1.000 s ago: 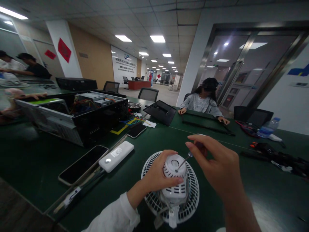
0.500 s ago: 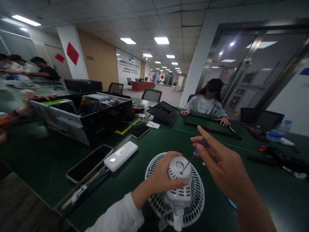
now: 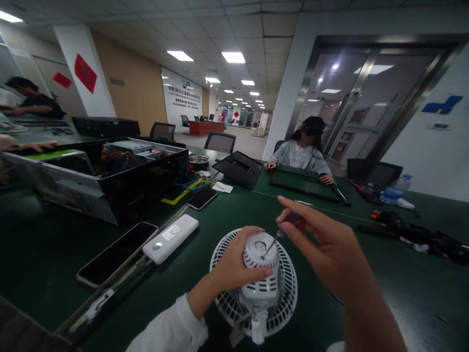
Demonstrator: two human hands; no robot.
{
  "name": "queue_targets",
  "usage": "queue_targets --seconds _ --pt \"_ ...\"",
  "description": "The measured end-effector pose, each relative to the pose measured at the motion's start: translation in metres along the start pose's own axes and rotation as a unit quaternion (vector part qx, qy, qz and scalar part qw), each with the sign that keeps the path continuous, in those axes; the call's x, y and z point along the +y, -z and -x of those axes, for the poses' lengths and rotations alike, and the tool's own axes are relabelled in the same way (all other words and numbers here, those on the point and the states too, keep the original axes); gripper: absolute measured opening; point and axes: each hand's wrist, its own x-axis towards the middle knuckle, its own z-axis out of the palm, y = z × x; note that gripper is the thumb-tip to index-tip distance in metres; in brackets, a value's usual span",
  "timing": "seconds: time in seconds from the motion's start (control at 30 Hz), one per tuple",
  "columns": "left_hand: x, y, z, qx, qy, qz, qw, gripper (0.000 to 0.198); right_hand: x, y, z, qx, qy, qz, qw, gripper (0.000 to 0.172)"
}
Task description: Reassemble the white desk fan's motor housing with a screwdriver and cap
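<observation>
A white electric fan (image 3: 262, 288) lies grille-down on the green table, its motor housing facing up. My left hand (image 3: 234, 261) is wrapped round the left side of that housing, thumb across its front. Between the thumb and fingers of my right hand (image 3: 318, 239) is a screwdriver (image 3: 273, 243) with a dark purplish handle, mostly covered by the fingers. It slants down to the left, its tip at a screw hole in the top of the housing. Whether the tip sits in a screw head is too small to tell.
Left of the fan lie a white power bank (image 3: 171, 238) with a cable and a phone (image 3: 117, 254). Beyond stand another phone (image 3: 202, 199), an open computer case (image 3: 142, 183) and a black panel (image 3: 239, 169). Across the table a person (image 3: 300, 149) holds a black frame (image 3: 308, 193).
The whole view has swung slightly to the right, so things appear further left. Both hands keep their hold, and the screwdriver tip stays at the same spot on the housing.
</observation>
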Motion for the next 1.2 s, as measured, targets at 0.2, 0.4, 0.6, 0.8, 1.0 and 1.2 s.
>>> queue_targets --seconds 0.2,0.4,0.6,0.8,1.0,1.2 --pt "0.0016 0.0008 -0.0003 0.000 -0.002 -0.002 1.000 0.063 -0.0002 -0.0013 -0.0012 0.038 -0.026 0.044 0.998 0.035" --pt "0.0014 0.0006 -0.0003 -0.001 0.001 -0.007 1.000 0.063 0.0025 -0.0029 -0.0012 0.040 -0.038 0.034 0.998 0.031" --pt "0.0014 0.0000 0.0003 -0.005 0.001 0.003 1.000 0.063 0.0066 -0.0072 -0.0023 0.023 -0.057 0.015 0.998 0.037" --pt "0.0028 0.0006 -0.0014 -0.005 0.008 0.002 1.000 0.063 0.0048 -0.0068 -0.0027 0.065 -0.050 0.049 0.995 0.028" --pt "0.0030 0.0007 -0.0004 -0.005 0.008 0.000 1.000 0.062 0.0032 -0.0032 -0.0009 0.002 -0.068 -0.044 0.997 0.042" --pt "0.0023 -0.0001 -0.0005 0.000 0.006 -0.004 1.000 0.061 0.0022 -0.0056 -0.0015 0.059 -0.052 0.042 0.996 0.034"
